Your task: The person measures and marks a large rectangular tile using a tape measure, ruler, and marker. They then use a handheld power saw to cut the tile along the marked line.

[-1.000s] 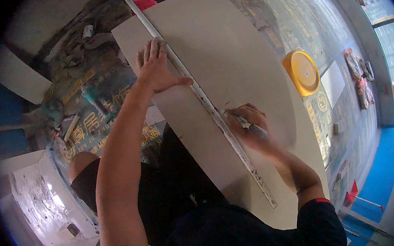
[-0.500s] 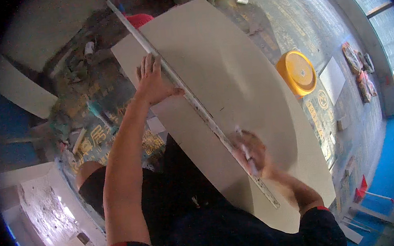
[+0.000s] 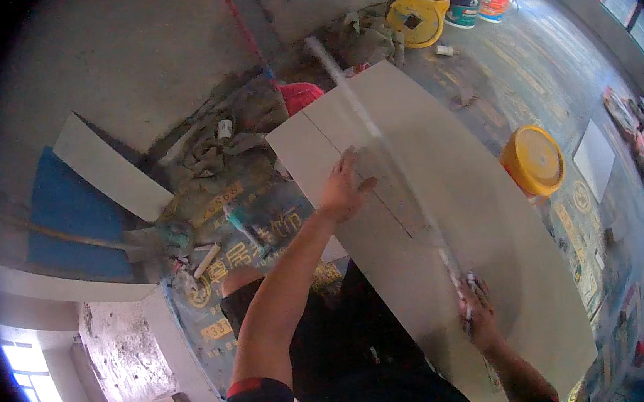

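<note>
A large pale grey board (image 3: pixel 513 252), perhaps a tile, lies in front of me. A thin dark line runs lengthwise over its left part. My left hand (image 3: pixel 346 189) rests open on the board beside this line, fingers stretched, apart from the straightedge. The long pale straightedge (image 3: pixel 364 112), smeared by motion, lies to the right of the line and reaches past the board's far edge. My right hand (image 3: pixel 478 311) is at its near part, closed round a slim whitish pen-like tool (image 3: pixel 469 307). Whether these fingers also grip the straightedge is hard to tell.
Right of the board stands a yellow lidded bucket (image 3: pixel 537 161), with a white sheet (image 3: pixel 595 159) beyond it. Paint buckets (image 3: pixel 464 1) and a yellow lid (image 3: pixel 417 21) are at the back. A pink basin (image 3: pixel 300 96) sits behind the board. Left lies a teal-handled tool (image 3: pixel 243 224).
The straightedge has shifted right across the board, away from my left hand, which no longer touches it. The dark line now shows. My view has swung to the left.
</note>
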The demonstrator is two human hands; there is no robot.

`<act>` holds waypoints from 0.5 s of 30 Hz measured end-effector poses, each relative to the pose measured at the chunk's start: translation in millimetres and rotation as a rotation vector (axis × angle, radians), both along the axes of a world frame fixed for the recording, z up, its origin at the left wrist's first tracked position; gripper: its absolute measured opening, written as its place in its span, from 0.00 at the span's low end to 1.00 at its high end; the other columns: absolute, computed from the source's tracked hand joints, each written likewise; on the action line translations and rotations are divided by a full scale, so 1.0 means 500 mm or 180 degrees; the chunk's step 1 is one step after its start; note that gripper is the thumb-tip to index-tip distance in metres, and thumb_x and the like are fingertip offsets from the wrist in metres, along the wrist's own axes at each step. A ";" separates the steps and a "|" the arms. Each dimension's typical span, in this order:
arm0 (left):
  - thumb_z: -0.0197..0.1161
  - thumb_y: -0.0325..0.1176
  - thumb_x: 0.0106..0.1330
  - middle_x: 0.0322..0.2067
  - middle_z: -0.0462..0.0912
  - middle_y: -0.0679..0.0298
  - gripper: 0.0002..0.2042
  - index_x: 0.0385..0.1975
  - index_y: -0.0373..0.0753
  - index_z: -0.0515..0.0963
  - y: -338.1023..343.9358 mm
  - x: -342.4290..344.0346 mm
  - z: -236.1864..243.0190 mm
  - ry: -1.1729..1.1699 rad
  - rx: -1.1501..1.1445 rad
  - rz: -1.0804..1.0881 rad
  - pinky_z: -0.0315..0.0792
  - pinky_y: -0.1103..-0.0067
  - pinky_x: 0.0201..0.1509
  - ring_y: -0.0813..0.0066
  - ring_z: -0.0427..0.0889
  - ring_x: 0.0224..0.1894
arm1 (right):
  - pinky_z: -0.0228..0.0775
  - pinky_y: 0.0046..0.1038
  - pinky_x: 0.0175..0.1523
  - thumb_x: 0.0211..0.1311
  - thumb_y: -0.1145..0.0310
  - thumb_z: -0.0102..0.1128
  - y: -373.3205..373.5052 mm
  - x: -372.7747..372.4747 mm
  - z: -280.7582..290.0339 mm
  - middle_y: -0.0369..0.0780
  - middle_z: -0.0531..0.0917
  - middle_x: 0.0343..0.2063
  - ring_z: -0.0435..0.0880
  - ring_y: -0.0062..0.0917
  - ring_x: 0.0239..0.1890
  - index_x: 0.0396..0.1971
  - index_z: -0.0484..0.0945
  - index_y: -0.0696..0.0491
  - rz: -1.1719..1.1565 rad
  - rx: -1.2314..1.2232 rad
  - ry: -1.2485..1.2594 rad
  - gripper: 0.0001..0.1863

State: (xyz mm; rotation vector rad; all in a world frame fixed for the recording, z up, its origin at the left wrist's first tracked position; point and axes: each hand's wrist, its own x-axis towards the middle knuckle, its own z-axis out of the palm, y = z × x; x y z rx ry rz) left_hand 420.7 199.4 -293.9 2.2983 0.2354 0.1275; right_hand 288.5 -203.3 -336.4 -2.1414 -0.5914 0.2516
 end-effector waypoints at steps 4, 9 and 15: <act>0.58 0.48 0.67 0.66 0.61 0.47 0.36 0.69 0.36 0.53 0.058 0.059 -0.013 0.0100 0.1140 -0.0660 0.56 0.61 0.71 0.45 0.59 0.68 | 0.50 0.49 0.71 0.59 0.74 0.58 0.027 0.007 0.008 0.50 0.73 0.60 0.67 0.48 0.66 0.62 0.67 0.55 -0.0444 -0.0292 -0.0353 0.28; 0.55 0.44 0.68 0.65 0.63 0.51 0.27 0.64 0.36 0.64 0.174 0.124 -0.072 -0.0080 0.1311 -0.1405 0.54 0.61 0.73 0.50 0.60 0.68 | 0.55 0.47 0.69 0.55 0.79 0.55 0.156 0.089 -0.005 0.50 0.70 0.62 0.64 0.53 0.66 0.60 0.65 0.52 -0.1158 -0.1054 -0.0867 0.30; 0.58 0.43 0.66 0.66 0.63 0.53 0.27 0.61 0.33 0.67 0.139 0.199 -0.074 -0.1007 0.1565 -0.2754 0.48 0.58 0.74 0.52 0.59 0.70 | 0.68 0.41 0.58 0.66 0.76 0.48 0.307 0.163 0.031 0.53 0.75 0.56 0.74 0.50 0.58 0.57 0.67 0.54 -0.2179 -0.1116 -0.0923 0.19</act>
